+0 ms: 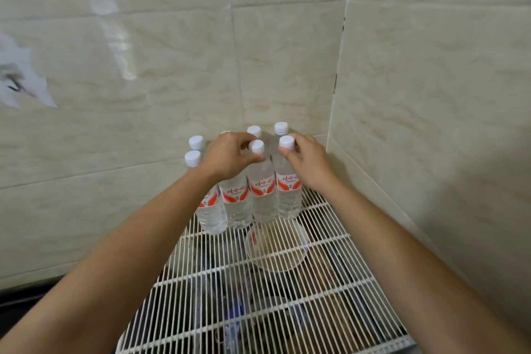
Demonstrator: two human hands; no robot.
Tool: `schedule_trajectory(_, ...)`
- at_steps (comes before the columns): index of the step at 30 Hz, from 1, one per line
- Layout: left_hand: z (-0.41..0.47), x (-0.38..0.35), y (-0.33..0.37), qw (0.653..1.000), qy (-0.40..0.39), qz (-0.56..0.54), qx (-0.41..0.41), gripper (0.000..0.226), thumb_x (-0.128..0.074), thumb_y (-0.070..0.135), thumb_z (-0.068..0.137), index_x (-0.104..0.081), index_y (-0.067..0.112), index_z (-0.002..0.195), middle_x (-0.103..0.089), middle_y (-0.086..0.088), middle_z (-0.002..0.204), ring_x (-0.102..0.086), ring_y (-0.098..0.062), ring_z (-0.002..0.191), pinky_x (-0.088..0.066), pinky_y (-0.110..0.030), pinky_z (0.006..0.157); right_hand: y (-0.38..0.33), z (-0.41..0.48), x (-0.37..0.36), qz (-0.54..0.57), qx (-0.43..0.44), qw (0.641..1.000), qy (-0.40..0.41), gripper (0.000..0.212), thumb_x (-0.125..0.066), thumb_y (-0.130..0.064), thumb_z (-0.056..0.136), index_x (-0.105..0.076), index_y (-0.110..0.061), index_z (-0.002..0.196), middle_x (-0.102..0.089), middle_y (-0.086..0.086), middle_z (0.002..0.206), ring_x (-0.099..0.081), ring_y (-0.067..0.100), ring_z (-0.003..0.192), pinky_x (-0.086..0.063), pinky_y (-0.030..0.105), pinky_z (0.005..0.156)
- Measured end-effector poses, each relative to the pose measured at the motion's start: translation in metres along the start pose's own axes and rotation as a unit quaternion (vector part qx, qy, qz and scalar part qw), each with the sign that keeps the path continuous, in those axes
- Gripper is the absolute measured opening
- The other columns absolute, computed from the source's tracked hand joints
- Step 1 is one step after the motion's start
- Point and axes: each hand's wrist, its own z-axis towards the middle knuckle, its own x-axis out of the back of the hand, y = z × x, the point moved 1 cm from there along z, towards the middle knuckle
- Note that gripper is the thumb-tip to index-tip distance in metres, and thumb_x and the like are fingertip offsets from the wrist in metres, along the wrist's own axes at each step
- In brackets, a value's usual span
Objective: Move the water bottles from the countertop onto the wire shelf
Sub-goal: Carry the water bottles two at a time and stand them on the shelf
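Water bottles [263, 195] stand clustered on wire shelf [330, 290].

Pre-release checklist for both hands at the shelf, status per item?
1. Right hand grips rightmost front bottle at the neck: ok.
2. Left hand grips second-from-right front bottle at the neck: ok.
3. Both upright on the wire shelf: ok.
4. Bases flat on the wires: cannot tell.
5. White caps on both: ok.
6. Clear round dish on or under the wires: cannot tell.
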Motion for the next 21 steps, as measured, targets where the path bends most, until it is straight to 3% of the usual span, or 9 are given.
schedule_trajectory(3,-0.002,-0.008,-0.001,1.000,0.018,0.004,-0.013,0.045,-0.074,0.046,0.085,-0.069,0.023,0.123,-0.072,-0.002,0.109,-0.066,-0.020,0.101,-0.050,-0.033,0.079,0.006,-0.004,-0.002,0.006,-0.017,1.000,0.011,0.038,-0.060,-0.039,0.099,-0.062,-0.018,0.130,-0.062,0.005,0.127,-0.059,0.020,0.113,-0.047,0.034,0.092)
schedule_trajectory(6,-0.002,-0.009,-0.003,0.999,0.024,0.014,-0.023,0.048,-0.074,0.048,0.085,-0.067,0.024,0.126,-0.073,-0.002,0.110,-0.066,-0.020,0.100,-0.052,-0.033,0.080,0.005,-0.004,-0.002,0.008,-0.020,1.000,0.010,0.040,-0.060,-0.040,0.098,-0.060,-0.018,0.133,-0.062,0.004,0.129,-0.059,0.021,0.115,-0.049,0.038,0.096)
schedule_trajectory(9,-0.005,-0.006,-0.008,0.998,0.016,0.028,-0.047,0.055,-0.074,0.051,0.083,-0.065,0.023,0.129,-0.071,-0.003,0.116,-0.064,-0.023,0.108,-0.052,-0.038,0.087,-0.002,-0.004,0.001,0.005,-0.029,1.000,-0.004,0.043,-0.061,-0.042,0.097,-0.059,-0.019,0.133,-0.062,0.005,0.130,-0.059,0.025,0.119,-0.049,0.038,0.096)
schedule_trajectory(12,-0.015,0.002,-0.011,0.994,0.061,0.050,-0.074,0.066,-0.070,0.056,0.084,-0.060,0.017,0.136,-0.064,-0.008,0.131,-0.056,-0.028,0.122,-0.045,-0.040,0.100,-0.007,-0.015,0.005,-0.013,-0.029,0.999,0.019,0.062,-0.058,-0.047,0.098,-0.040,-0.018,0.151,-0.047,0.007,0.151,-0.047,0.026,0.137,-0.040,0.039,0.110)
schedule_trajectory(15,-0.049,0.011,-0.016,0.968,0.221,0.066,-0.096,0.059,-0.060,0.053,0.094,-0.060,0.012,0.136,-0.063,-0.011,0.133,-0.056,-0.029,0.123,-0.046,-0.042,0.099,-0.016,-0.040,0.008,-0.011,0.043,0.990,0.135,0.057,-0.052,-0.040,0.103,-0.039,-0.015,0.152,-0.044,0.008,0.150,-0.045,0.023,0.138,-0.033,0.026,0.106)
schedule_trajectory(17,-0.083,0.009,-0.023,0.954,0.276,0.082,-0.082,0.052,-0.056,0.046,0.098,-0.058,0.012,0.138,-0.059,-0.012,0.138,-0.055,-0.030,0.125,-0.044,-0.043,0.100,-0.021,-0.059,0.001,-0.013,0.100,0.975,0.198,0.051,-0.053,-0.034,0.102,-0.046,-0.010,0.147,-0.049,0.011,0.145,-0.048,0.025,0.134,-0.037,0.030,0.109)
schedule_trajectory(19,-0.123,0.002,-0.036,0.953,0.280,0.106,-0.051,0.051,-0.053,0.043,0.100,-0.055,0.011,0.140,-0.053,-0.015,0.144,-0.052,-0.032,0.128,-0.041,-0.044,0.103,-0.023,-0.075,-0.018,-0.026,0.142,0.971,0.193,0.051,-0.053,-0.033,0.101,-0.048,-0.007,0.145,-0.049,0.015,0.145,-0.046,0.028,0.135,-0.038,0.037,0.112)
schedule_trajectory(21,-0.165,-0.008,-0.053,0.958,0.253,0.133,-0.010,0.052,-0.053,0.043,0.099,-0.054,0.011,0.140,-0.050,-0.017,0.146,-0.051,-0.035,0.129,-0.041,-0.047,0.104,-0.025,-0.091,-0.046,-0.046,0.173,0.975,0.133,0.049,-0.054,-0.034,0.101,-0.050,-0.008,0.143,-0.047,0.017,0.145,-0.044,0.029,0.135,-0.037,0.041,0.112)
